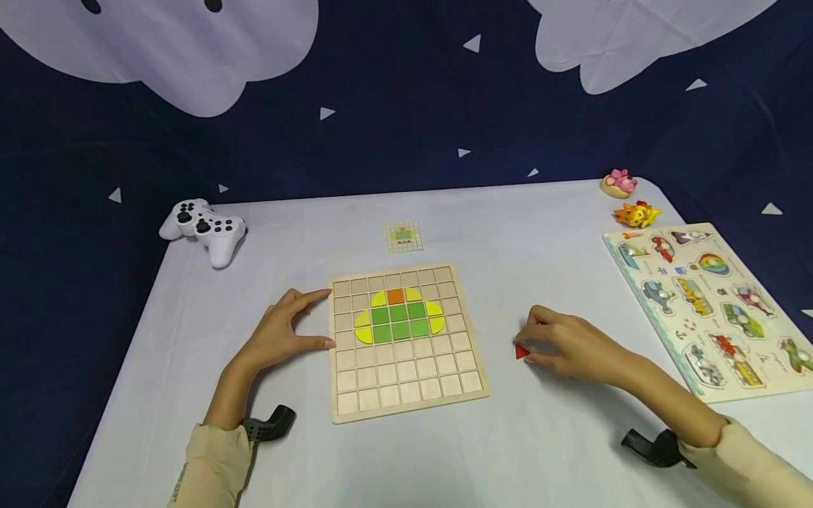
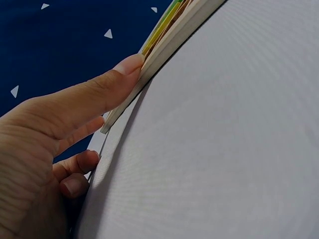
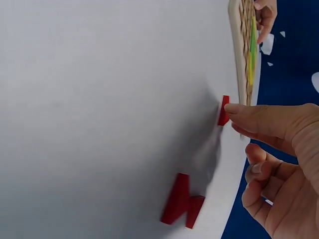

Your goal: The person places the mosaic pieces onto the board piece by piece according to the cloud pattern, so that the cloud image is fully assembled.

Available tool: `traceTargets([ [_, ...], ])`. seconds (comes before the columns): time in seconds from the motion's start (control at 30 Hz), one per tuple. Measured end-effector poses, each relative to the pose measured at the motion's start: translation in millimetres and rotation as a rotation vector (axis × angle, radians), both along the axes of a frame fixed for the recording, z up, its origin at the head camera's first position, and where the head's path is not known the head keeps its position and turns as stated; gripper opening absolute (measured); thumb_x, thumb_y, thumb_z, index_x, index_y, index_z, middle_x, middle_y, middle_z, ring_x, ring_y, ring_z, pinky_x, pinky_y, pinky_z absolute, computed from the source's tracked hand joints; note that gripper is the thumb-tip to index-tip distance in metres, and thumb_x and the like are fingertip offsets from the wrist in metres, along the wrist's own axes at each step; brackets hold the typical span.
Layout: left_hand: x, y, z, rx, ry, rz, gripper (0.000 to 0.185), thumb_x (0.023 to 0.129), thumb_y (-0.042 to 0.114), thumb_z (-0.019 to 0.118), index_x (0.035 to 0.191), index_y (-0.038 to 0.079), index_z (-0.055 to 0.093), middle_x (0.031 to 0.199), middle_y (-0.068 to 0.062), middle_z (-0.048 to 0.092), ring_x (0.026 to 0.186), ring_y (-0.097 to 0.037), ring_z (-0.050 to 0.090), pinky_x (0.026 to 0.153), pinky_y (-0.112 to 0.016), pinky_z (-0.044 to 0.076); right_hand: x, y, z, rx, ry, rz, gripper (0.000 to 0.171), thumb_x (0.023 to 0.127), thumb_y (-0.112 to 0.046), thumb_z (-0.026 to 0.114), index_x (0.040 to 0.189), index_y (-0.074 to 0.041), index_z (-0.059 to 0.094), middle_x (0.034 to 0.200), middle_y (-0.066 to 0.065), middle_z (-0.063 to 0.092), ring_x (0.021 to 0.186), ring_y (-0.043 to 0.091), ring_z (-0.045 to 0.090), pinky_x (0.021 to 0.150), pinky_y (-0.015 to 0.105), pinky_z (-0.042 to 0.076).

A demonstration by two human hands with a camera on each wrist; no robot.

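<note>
A wooden grid board (image 1: pixel 406 408) lies on the table, with green, yellow and orange pieces (image 1: pixel 400 312) set in its upper cells. My left hand (image 1: pixel 279 331) touches the board's left edge with thumb and index finger stretched out and spread apart; in the left wrist view the thumb (image 2: pixel 94 92) presses on the board's side. To the right of the board, my right hand (image 1: pixel 568 346) pinches a red triangular piece (image 1: pixel 521 351) between thumb and fingers. Two more red pieces (image 3: pixel 177 199) lie on the table under that hand, seen in the right wrist view.
A small pattern card (image 1: pixel 404 238) lies behind the board. At the back left sits a white game controller (image 1: pixel 203 229). On the right are a picture puzzle board (image 1: pixel 711 310), a pink toy figure (image 1: pixel 619 183) and an orange-yellow one (image 1: pixel 637 214).
</note>
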State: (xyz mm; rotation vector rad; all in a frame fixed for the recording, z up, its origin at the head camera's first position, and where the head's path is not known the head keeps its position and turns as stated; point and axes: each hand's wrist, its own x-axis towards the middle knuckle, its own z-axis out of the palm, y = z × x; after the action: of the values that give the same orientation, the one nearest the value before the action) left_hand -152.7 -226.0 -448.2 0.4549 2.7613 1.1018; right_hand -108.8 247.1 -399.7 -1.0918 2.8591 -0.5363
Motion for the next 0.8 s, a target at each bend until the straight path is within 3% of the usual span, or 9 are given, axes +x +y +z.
traceTargets([
  [0.37,0.7,-1.1,-0.9,-0.007,0.005,0.005,0.090,0.067,0.040,0.091,0.145,0.019,0.052,0.097,-0.004,0.048,0.088,-0.020,0.042,0.083,-0.038,0.027,-1.0,0.2,-11.7,-0.039,0.132,0.048,0.021,0.071,-0.009,0.087,0.087,-0.015,0.076,0.089,-0.009,0.055,0.074,0.002,0.054,0.063,0.022,0.048],
  [0.8,-0.2,0.7,0.5,-0.021,-0.001,0.013,0.090,0.066,0.041,0.091,0.145,0.020,0.052,0.097,-0.004,0.048,0.088,-0.020,0.043,0.083,-0.038,0.028,-8.4,-12.7,-11.0,-0.100,0.156,0.114,0.017,0.073,-0.015,0.085,0.084,-0.015,0.071,0.089,-0.010,0.052,0.074,-0.001,0.049,0.065,0.017,0.044],
])
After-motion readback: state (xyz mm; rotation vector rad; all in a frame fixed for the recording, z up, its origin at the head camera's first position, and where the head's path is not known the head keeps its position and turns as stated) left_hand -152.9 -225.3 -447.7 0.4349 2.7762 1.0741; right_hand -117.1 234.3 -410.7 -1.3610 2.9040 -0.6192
